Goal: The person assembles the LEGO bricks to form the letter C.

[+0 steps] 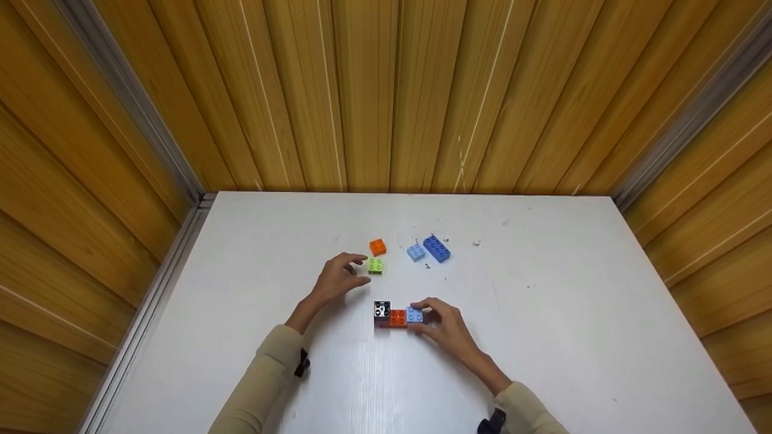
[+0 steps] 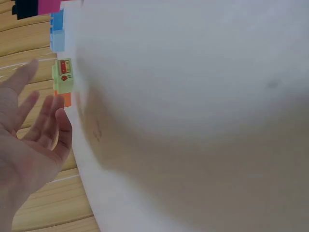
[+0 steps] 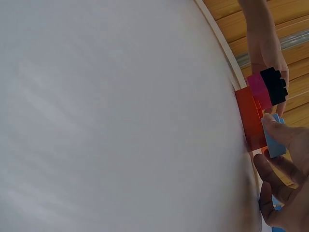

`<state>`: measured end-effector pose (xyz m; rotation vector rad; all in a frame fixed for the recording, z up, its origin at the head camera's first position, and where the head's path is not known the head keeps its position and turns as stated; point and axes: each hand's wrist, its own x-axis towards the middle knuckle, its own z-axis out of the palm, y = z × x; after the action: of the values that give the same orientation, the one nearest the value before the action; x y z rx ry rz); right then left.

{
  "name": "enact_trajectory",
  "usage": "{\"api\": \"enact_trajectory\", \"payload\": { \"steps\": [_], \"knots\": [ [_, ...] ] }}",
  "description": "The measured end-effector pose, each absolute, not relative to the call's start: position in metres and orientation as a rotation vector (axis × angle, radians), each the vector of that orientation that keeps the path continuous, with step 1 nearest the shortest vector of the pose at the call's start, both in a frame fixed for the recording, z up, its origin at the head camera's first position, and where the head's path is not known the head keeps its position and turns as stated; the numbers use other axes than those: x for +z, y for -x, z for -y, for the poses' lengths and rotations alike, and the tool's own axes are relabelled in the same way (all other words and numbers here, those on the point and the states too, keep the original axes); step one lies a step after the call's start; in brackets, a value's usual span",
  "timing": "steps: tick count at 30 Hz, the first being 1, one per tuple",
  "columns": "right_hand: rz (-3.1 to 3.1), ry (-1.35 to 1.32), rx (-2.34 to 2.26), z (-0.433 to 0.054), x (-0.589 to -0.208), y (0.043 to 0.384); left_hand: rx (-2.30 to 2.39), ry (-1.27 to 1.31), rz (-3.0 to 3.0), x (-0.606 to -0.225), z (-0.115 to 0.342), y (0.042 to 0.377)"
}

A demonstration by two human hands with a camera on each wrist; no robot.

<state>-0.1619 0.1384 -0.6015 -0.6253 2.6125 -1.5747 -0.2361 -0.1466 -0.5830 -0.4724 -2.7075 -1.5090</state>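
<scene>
On the smooth white surface [image 1: 561, 313], the right hand [image 1: 447, 328] pinches a studded light-blue block [image 1: 414, 314] atop a long red brick [image 1: 397, 317]; the left hand [image 1: 338, 279], empty, fingers parted, hovers beside a squarish green block [image 1: 376, 265].

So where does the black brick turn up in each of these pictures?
Head: the black brick is below centre, at the left end of the red brick.
Left wrist: black brick in the top left corner, cut off by the edge.
Right wrist: black brick towards the right edge, above mid-height.
Shared landmark: the left hand, in all three.
</scene>
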Motion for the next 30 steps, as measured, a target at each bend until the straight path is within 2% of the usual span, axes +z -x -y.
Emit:
{"api": "enact_trajectory", "payload": {
  "steps": [9,19,30],
  "knots": [
    [-2.650,0.631,-1.528,-0.137,-0.599,0.163,-1.352,0.411,2.846,-0.586,0.133,0.248],
    [-2.750,0.761,-1.569,-0.136,-0.604,0.163,-1.315,0.362,2.879,-0.589,0.128,0.247],
    [-2.748,0.657,-1.515,-0.135,-0.603,0.163,-1.315,0.264,2.906,-0.591,0.121,0.244]
  ]
}}
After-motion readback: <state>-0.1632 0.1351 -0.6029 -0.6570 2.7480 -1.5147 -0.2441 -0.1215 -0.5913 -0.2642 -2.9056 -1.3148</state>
